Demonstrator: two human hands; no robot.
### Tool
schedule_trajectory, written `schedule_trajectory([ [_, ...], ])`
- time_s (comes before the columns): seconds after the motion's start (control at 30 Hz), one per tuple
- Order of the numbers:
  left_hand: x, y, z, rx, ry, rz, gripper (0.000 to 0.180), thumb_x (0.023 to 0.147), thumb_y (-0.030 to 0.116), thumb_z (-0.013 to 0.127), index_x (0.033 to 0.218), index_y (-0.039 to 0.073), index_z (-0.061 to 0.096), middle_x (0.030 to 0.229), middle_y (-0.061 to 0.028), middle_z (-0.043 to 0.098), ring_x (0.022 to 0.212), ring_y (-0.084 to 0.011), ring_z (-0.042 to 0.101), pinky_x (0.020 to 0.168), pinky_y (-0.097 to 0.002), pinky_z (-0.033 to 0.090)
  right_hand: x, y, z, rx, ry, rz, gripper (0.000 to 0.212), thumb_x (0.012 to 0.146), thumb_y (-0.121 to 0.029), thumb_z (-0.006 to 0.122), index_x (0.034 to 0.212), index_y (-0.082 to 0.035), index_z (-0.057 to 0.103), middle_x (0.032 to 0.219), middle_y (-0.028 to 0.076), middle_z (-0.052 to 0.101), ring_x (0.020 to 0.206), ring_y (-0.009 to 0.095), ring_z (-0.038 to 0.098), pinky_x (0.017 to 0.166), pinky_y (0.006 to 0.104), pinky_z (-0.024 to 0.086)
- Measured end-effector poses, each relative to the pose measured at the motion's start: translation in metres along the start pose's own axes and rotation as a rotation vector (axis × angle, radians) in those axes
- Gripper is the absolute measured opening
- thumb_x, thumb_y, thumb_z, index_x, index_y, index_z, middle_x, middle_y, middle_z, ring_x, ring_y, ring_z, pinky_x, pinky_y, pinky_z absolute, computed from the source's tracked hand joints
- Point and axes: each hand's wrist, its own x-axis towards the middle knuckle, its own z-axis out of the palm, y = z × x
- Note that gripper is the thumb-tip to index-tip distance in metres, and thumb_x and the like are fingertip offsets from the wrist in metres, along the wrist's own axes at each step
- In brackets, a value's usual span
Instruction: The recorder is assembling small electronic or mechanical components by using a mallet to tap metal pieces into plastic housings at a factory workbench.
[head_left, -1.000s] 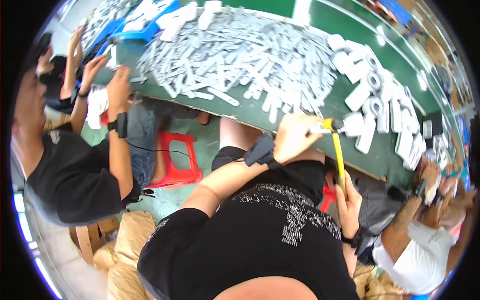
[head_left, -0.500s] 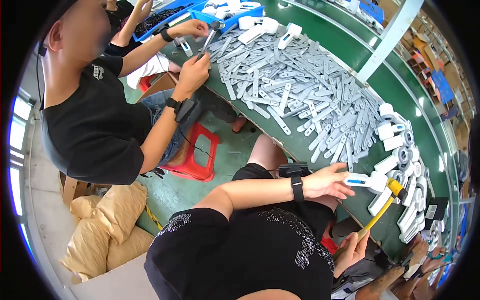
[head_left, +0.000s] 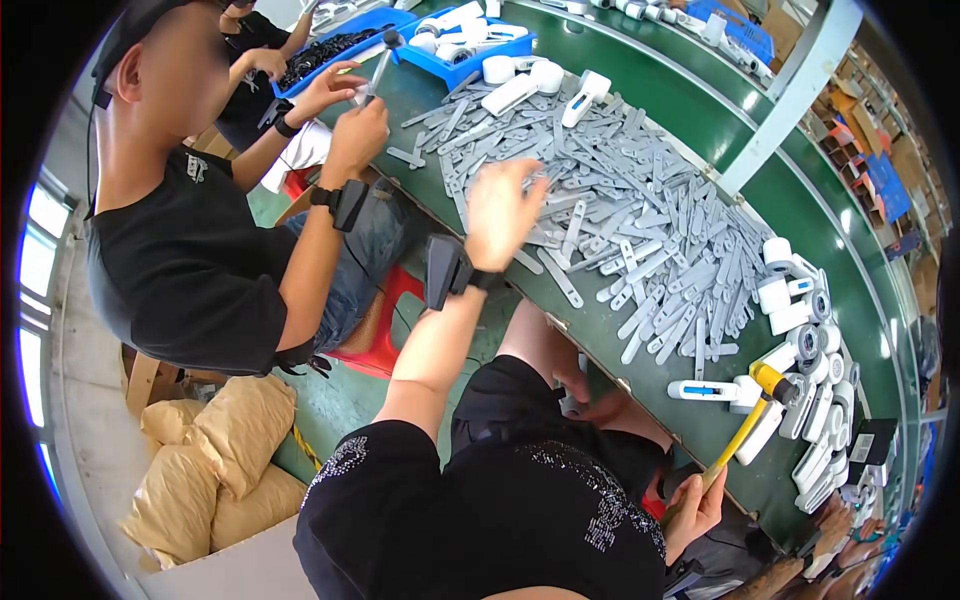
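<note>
Over the left part of a heap of grey flat plastic strips [head_left: 640, 215], my left hand [head_left: 505, 215] is reaching out. It is blurred, but its fingers look apart and I see nothing in them. My right hand [head_left: 697, 510] is wrapped round the lower handle of a yellow hammer [head_left: 740, 440]. The hammer's yellow and dark head is raised toward the white parts on the bench. Beside the head lies a white handle-shaped part with a blue slot [head_left: 703, 391], close to the bench's near edge.
White round-headed parts [head_left: 825, 400] line the right side of the green bench [head_left: 560, 290]. A blue bin [head_left: 465, 62] of white parts stands far off. A co-worker [head_left: 200, 240] at left holds a hammer. Paper sacks [head_left: 240, 430] and a red stool [head_left: 375, 355] are on the floor.
My left hand has left the white part with the blue slot and swung left and away, over the grey strips. The part now lies on the bench. My right hand still grips the hammer.
</note>
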Motion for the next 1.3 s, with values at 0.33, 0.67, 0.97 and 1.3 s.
schedule_trajectory([
  [0.33,0.008,-0.069,0.085,0.100,-0.038,-0.131,0.051,0.081,0.024,0.070,0.126,0.009,0.054,0.133,-0.0272,0.044,0.130,-0.0431,0.036,0.102,-0.0601,0.031,0.017,0.008,0.022,-0.041,-0.087,0.029,0.049,0.094,-0.001,0.052,0.141,0.004,0.040,0.070,0.001,0.051,0.051,0.005,0.041,0.046,0.0181,0.031],
  [0.67,0.042,-0.026,0.044,-0.065,-0.131,0.042,0.030,0.083,0.006,0.061,0.113,0.010,0.062,0.103,-0.0145,0.065,0.103,-0.0360,0.058,0.084,-0.0485,0.047,0.026,0.005,0.043,0.011,-0.114,0.090,0.048,0.093,0.001,0.053,0.139,0.006,0.041,0.072,0.004,0.054,0.055,0.008,0.046,0.049,0.0202,0.037],
  [0.97,0.119,-0.173,0.074,0.510,0.075,-0.570,0.063,0.075,0.045,0.072,0.126,0.011,0.055,0.124,-0.0185,0.055,0.118,-0.0395,0.045,0.096,-0.0584,0.037,0.031,0.008,0.050,0.027,-0.126,0.083,0.051,0.092,-0.003,0.057,0.140,0.003,0.042,0.070,0.003,0.054,0.052,0.006,0.043,0.046,0.0181,0.032],
  [1.3,0.070,-0.133,0.095,0.268,0.066,-0.361,0.055,0.080,0.032,0.070,0.123,0.002,0.053,0.123,-0.0239,0.052,0.119,-0.0399,0.043,0.099,-0.0602,0.034,0.045,0.019,0.058,0.036,-0.110,0.091,0.051,0.092,-0.005,0.057,0.140,0.003,0.042,0.069,0.002,0.053,0.051,0.006,0.042,0.045,0.0187,0.031],
])
